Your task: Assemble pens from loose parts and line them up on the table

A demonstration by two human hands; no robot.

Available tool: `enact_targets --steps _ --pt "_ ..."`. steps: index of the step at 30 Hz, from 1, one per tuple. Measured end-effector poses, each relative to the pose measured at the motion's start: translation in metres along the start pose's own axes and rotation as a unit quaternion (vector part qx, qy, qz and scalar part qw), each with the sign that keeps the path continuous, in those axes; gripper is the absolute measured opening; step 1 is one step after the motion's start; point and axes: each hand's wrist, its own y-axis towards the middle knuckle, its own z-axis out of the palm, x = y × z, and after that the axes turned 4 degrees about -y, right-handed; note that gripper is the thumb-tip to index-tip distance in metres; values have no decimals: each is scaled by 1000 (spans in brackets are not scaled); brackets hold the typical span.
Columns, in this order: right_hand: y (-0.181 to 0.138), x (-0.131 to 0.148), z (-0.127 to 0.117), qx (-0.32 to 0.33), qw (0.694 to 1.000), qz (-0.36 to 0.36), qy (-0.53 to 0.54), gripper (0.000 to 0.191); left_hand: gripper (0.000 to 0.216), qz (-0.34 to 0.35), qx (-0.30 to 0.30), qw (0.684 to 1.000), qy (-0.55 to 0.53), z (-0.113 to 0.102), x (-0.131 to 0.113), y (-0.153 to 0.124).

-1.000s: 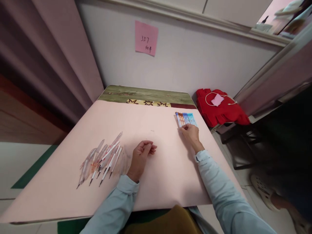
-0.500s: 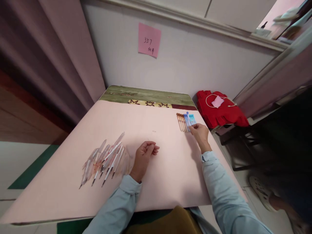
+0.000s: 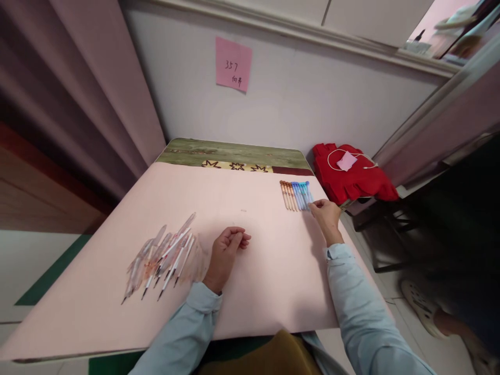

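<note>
At the far right of the table a row of pens (image 3: 289, 196) lies side by side, brown-topped ones on the left and blue and light-blue ones to their right. My right hand (image 3: 327, 216) is closed in a pinch on the lower end of a blue pen (image 3: 308, 191) at the row's right end. Near the middle of the table, my left hand (image 3: 226, 252) rests with its fingers curled together; nothing shows in it. To its left lies a loose heap of clear pen barrels and white refills (image 3: 164, 258), several dark tips pointing towards me.
Pink paper (image 3: 269, 291) covers most of the table, with a green wood-patterned strip (image 3: 234, 149) at the back. A red cushion (image 3: 355, 179) with a white cable sits beyond the right edge. Another person's shoe (image 3: 424, 310) is on the floor at right.
My right hand has moved slightly right with the blue pen, from over the blue pens to the row's right end. My left hand keeps its curled pose; the view has shifted a little.
</note>
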Motion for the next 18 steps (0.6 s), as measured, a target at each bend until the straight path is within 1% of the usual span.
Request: enact_targets --steps 2,4,6,9,12,13,15,18 --pt "0 5 4 -4 1000 -4 17 26 27 23 -9 999 32 2 1 -3" --pt "0 9 7 -19 999 -7 35 27 28 70 -12 993 98 8 2 -5" --pt "1 11 11 -35 998 -7 55 28 27 136 16 972 188 20 1 -2" --pt "2 11 15 -43 996 -1 80 27 32 230 107 916 311 48 2 20" --pt "3 10 19 -38 996 -6 81 26 48 274 189 849 410 80 11 59" --pt "4 10 20 -35 996 -10 79 25 52 279 204 826 445 90 16 74" --pt "5 11 21 -27 997 -16 75 25 58 273 206 788 512 107 28 102" --pt "7 13 24 -17 996 -22 83 24 63 268 228 736 579 126 46 135"
